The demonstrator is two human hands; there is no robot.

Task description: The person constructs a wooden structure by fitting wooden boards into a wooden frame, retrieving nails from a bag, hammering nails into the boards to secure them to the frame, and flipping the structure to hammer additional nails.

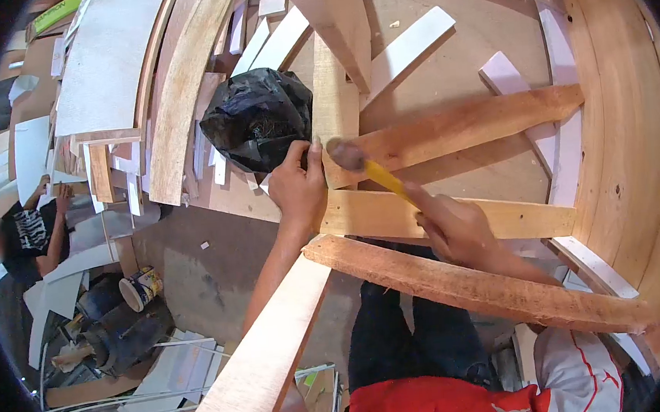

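Observation:
My right hand (460, 231) is closed around the yellow handle of a hammer (380, 175). The hammer's blurred head is just right of my left hand (299, 181), close to an upright wooden piece (329, 113). My left thumb and fingers are pressed together at that piece's left edge; anything between them is too small to make out. A black plastic bag (257, 119), open at the top with small dark bits inside, sits against the left side of the wood. A reddish wooden bar (475, 280) crosses below my hands, meeting a pale beam (260, 351) at its left end.
A wooden panel (622, 129) stands at the right, joined by crossbars (471, 129). White offcuts (414, 48) lie on the board behind. At the far left a person (34, 233) in a black shirt works. A bucket (141, 289) lies on its side near scraps on the floor.

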